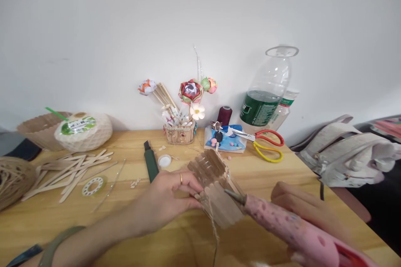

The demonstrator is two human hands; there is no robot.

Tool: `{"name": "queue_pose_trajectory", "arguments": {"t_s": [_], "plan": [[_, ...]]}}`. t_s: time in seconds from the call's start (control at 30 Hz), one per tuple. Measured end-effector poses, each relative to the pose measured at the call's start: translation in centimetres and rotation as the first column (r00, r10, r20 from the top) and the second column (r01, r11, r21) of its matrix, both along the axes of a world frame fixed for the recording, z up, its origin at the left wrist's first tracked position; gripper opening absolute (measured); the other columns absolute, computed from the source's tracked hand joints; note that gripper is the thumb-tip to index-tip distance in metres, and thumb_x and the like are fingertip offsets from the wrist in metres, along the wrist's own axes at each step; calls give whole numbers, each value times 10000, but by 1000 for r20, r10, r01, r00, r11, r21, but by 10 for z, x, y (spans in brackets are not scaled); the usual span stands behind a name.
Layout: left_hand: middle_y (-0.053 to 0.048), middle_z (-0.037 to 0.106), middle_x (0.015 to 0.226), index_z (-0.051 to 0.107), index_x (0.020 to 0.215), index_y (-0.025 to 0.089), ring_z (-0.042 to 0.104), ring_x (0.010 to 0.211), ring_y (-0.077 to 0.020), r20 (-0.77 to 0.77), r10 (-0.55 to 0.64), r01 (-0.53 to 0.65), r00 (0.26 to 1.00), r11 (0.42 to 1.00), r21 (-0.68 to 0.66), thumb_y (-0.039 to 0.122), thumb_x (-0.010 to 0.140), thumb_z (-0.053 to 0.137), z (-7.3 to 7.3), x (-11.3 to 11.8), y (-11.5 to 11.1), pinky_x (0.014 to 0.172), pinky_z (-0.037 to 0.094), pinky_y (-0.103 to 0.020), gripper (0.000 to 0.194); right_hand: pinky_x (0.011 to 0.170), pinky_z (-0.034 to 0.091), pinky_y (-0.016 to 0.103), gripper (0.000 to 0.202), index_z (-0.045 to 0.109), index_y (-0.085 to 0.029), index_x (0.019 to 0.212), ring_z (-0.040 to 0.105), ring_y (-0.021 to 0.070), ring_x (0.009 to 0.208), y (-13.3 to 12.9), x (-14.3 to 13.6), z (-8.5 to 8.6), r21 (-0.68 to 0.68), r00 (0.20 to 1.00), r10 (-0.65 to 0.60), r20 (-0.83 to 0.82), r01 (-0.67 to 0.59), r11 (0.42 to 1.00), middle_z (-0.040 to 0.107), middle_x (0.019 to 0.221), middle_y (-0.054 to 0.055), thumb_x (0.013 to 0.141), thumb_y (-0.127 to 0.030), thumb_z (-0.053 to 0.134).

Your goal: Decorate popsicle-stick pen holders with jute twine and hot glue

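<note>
Pinches the left edge of a craft-stick structure with the left hand, bringing thumb and fingertips nearly together on it. Keeps the structure tilted, just above or on the wooden tabletop, near the middle of the view; cannot tell whether touching the wood. Has a strand of twine trailing down from beside the left fingertips.

Grips a pink hot glue gun in the right hand, with fingers curled around the body, partly hidden and blurred. Points the metal nozzle leftward over the structure; cannot tell whether touching.

To the left, a twine ball, loose craft sticks, a tape roll and a netted coconut with a green straw. Beyond the hands, a white cap, a small basket of paper flowers, a maroon thread spool and scissors with blades over a blue packet. Near the wall, a large green-labelled plastic bottle; far right, a pale backpack.
</note>
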State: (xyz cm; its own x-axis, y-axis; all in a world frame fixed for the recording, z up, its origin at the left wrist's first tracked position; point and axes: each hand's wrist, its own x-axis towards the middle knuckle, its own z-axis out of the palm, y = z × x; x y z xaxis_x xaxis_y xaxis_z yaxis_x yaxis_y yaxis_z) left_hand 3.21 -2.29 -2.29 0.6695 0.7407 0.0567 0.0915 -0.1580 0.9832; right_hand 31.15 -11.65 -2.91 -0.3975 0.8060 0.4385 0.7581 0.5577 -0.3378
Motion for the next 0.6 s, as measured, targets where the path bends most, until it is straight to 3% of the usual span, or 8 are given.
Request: {"name": "queue_pose_trajectory", "arguments": {"t_s": [0.13, 0.27, 0.37, 0.47, 0.6], "plan": [[-7, 685, 760, 661, 753, 187, 660, 742, -137, 56, -10, -10, 998, 936, 352, 159, 757, 682, -5, -1, -1, 692, 522, -221, 35, 473, 408, 244, 421, 531, -212, 789, 520, 135, 552, 3, -17, 6, 6, 993, 114, -43, -114, 994, 523, 662, 19, 929, -539, 305], [-19, 685, 730, 654, 770, 183, 658, 701, -139, 55, 31, -56, 998, 833, 550, 213, 802, 652, -5, 0, -2, 658, 530, -222, 43, 485, 390, 247, 429, 499, -201, 777, 508, 130, 557, 2, -21, -1, -25, 990, 130, -64, -131, 991, 488, 675, 10, 933, -542, 291], [-8, 701, 681, 647, 778, 195, 666, 675, -141, 14, 70, -64, 997, 785, 616, 269, 813, 647, -4, -1, -3, 742, 537, -261, 82, 469, 372, 243, 412, 483, -203, 759, 499, 122, 537, 2, -21, -7, -6, 989, 139, -57, -140, 990, 478, 666, 3, 937, -526, 299], [5, 721, 677, 649, 785, 213, 679, 664, -144, -40, 71, -31, 997, 785, 619, 301, 810, 651, -5, -2, -4, 854, 516, -302, 92, 474, 367, 234, 363, 484, -200, 759, 506, 112, 533, 3, -21, -10, 1, 989, 137, -64, -137, 991, 480, 663, 3, 986, -316, 226], [16, 724, 674, 656, 812, 232, 683, 644, -145, -79, 43, 14, 996, 794, 608, 296, 821, 639, -7, -4, -3, 917, 489, -331, 67, 463, 357, 230, 374, 498, -196, 734, 505, 101, 514, 3, -22, -9, 13, 993, 113, -38, -113, 994, 494, 654, 2, 986, -281, 235]]}}
